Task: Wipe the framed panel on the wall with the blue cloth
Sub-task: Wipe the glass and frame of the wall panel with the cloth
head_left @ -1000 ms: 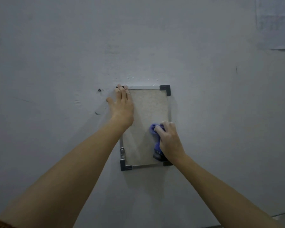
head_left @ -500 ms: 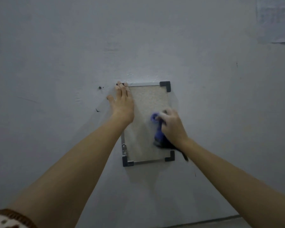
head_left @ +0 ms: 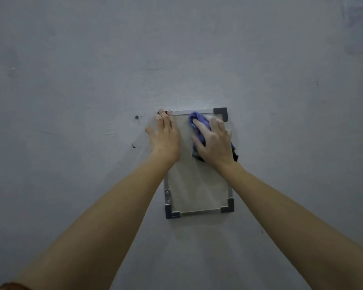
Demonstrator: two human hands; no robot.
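A small framed panel (head_left: 197, 185) with a pale speckled face, a thin metal rim and dark corner caps hangs on the grey wall. My left hand (head_left: 165, 137) lies flat on its upper left edge, fingers together, fingertips over the top left corner. My right hand (head_left: 215, 143) presses a bunched blue cloth (head_left: 197, 120) against the panel's upper part, just under the top rim. The cloth's darker end hangs out below my palm.
The grey wall (head_left: 92, 80) fills the view. A small dark hole (head_left: 136, 117) and a dark mark (head_left: 134, 146) sit left of the panel. A pale paper sheet (head_left: 360, 28) hangs at the upper right.
My right hand has slid the blue cloth up the panel from its lower right corner to just under the top rim. My left hand has stayed at the upper left corner.
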